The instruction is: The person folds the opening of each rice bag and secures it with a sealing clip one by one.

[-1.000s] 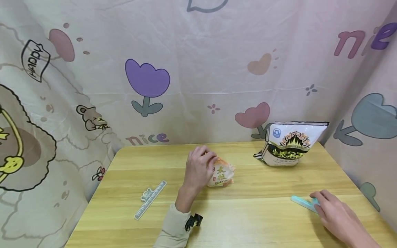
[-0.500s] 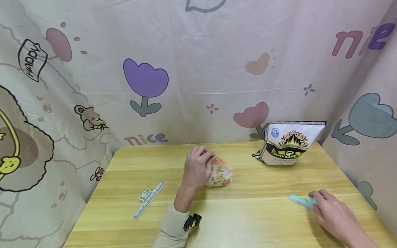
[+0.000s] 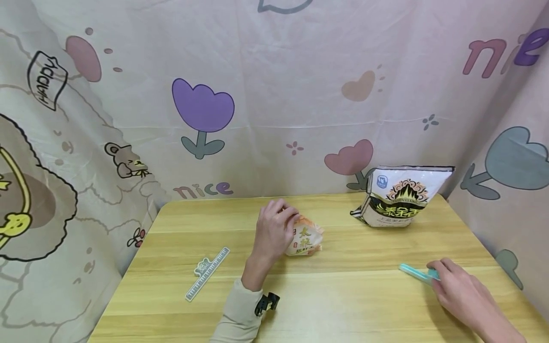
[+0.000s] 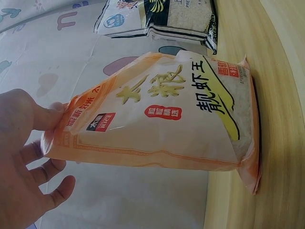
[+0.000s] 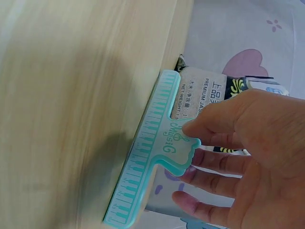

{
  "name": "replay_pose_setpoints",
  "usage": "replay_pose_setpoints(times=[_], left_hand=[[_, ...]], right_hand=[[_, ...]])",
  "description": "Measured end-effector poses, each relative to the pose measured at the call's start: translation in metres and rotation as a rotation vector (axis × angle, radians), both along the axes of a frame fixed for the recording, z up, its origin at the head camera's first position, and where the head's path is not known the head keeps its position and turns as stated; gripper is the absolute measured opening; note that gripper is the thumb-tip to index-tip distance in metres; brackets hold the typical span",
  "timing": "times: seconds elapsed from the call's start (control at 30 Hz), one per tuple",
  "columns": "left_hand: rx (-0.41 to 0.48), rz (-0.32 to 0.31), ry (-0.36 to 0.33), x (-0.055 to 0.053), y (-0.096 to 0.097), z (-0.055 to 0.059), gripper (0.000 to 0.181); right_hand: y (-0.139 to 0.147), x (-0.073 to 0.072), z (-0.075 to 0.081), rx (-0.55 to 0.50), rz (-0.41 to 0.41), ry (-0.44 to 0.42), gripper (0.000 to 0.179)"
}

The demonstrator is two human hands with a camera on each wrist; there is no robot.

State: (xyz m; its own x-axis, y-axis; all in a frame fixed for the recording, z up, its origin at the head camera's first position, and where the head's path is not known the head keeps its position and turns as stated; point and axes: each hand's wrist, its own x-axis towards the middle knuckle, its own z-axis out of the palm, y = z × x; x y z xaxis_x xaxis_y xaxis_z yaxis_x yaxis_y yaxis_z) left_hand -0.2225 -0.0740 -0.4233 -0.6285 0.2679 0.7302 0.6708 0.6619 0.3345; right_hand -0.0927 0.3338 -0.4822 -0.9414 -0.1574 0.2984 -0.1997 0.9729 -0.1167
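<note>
It's a curtained nook — cartoon-print cloth (image 3: pixel 279 85) backs the table (image 3: pixel 343 305).

Head view: the left part of the orange-and-white bag (image 3: pixel 306 239) is covered by the left hand (image 3: pixel 274 231); the right part of the turquoise clip (image 3: pixel 414 272) is masked by the right hand (image 3: pixel 461 293). Fine print on the white clip (image 3: pixel 208 274) is too small to be read. The table (image 3: pixel 339 297) is cut off at its near side. Left wrist view: white bag (image 4: pixel 159 16) cropped by top edge.

Table (image 3: pixel 334 300): orange bag (image 3: pixel 305 242), white bag (image 3: pixel 403 202), pale clip (image 3: pixel 208 274).
</note>
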Motion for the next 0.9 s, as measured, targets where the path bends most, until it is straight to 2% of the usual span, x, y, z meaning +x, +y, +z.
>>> replay_pose_setpoints(times=[0.53,0.9], left_hand=[[-0.001,0.004,0.001,0.000,0.000,0.000,0.005],[-0.004,0.009,-0.001,0.000,0.001,0.000,0.005]], right_hand=[[-0.015,-0.014,0.008,0.009,0.069,0.087,0.028],[-0.025,-0.023,0.017,-0.001,0.074,0.062,0.027]])
